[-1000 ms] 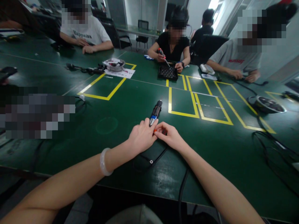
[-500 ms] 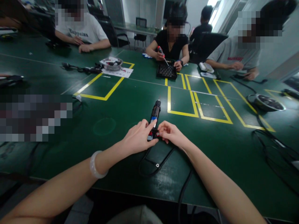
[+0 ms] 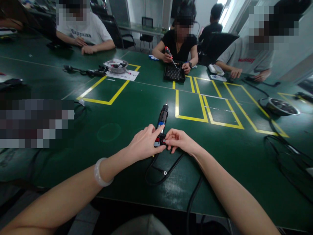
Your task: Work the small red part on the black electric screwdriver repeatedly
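Note:
A black electric screwdriver (image 3: 162, 119) with a blue band lies on the green table (image 3: 132, 107), its tip pointing away from me. My left hand (image 3: 144, 144) grips its near end, fingers curled round the body, a pale bangle on the wrist. My right hand (image 3: 179, 141) pinches the same rear end from the right, where a red part shows. A black cable (image 3: 161, 171) loops from the tool back toward me.
Yellow tape rectangles (image 3: 210, 111) mark the table beyond the tool. Across the table a person works a red-handled screwdriver over a black tray (image 3: 174, 73). A metal bowl (image 3: 118, 67) sits far left, a round fan part (image 3: 278, 107) and cables (image 3: 286, 153) at right.
My hands slid back along the screwdriver toward its rear end, and more of its near part and red piece now shows. The cable loop shifted slightly.

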`<action>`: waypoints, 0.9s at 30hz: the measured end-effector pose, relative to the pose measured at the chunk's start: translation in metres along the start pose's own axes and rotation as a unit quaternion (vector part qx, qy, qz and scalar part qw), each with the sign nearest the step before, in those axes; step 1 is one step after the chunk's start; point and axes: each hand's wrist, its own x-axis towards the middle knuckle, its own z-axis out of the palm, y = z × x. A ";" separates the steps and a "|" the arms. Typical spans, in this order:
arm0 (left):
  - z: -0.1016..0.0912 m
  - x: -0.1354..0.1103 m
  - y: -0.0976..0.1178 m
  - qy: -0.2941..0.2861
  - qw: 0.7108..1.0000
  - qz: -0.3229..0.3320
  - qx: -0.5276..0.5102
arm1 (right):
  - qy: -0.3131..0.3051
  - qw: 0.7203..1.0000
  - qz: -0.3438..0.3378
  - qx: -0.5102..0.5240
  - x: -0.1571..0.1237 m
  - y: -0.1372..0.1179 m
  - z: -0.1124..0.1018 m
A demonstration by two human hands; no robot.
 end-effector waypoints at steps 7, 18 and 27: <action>-0.001 -0.001 0.001 0.003 1.000 0.002 0.001 | 0.026 0.997 -0.021 -0.066 0.001 0.001 0.005; 0.002 0.000 0.001 -0.001 1.000 -0.001 -0.007 | 0.041 0.995 -0.045 -0.078 0.004 0.002 0.013; 0.004 0.002 0.005 0.012 1.000 -0.011 0.016 | 0.029 0.994 -0.044 -0.099 0.002 -0.002 0.011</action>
